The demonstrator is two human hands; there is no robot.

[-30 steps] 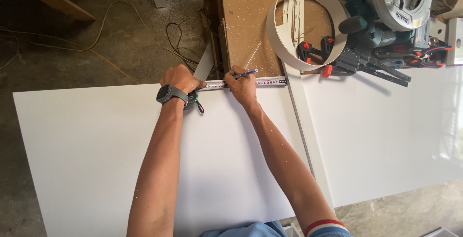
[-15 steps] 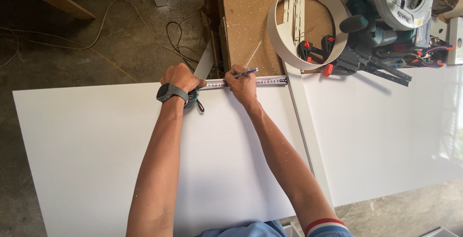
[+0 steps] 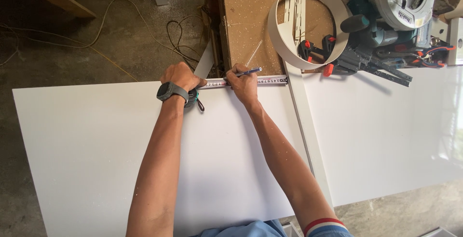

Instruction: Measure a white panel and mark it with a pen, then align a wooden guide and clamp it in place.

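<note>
- The right hand [image 3: 243, 83] has its fingers [image 3: 236, 73] curled tight around a blue pencil [image 3: 248, 72], which slants up and to the right, its tip down at the tape blade.
- The heel of the right hand rests on the white panel [image 3: 96, 145], just below the tape blade.
- The left hand [image 3: 181, 76] has its fingers closed over the case of a tape measure [image 3: 193, 97], pressing it onto the white panel near that panel's far edge; a teal part of the case and a small dark loop show under the wrist.
- The tape blade [image 3: 263, 80] runs from the left hand rightward along the far edge of the white panel, passes under the right hand, and ends at the panel's far right corner.
- A dark watch [image 3: 169, 91] sits on the left wrist.
- A second white panel [image 3: 386, 135] lies just to the right of the first, with a narrow white strip [image 3: 306, 131] between them.
- Beyond the first panel's far edge stands a brown particleboard worktop [image 3: 246, 15] speckled with sawdust.
- On that worktop, up and to the right of the panel, lie a white ring-shaped band [image 3: 279, 39], red-and-black clamps [image 3: 313, 49], and a mitre saw [image 3: 395, 5].
- To the left of the panel's far edge is a concrete floor [image 3: 72, 39] with loose cables [image 3: 178, 29].
</note>
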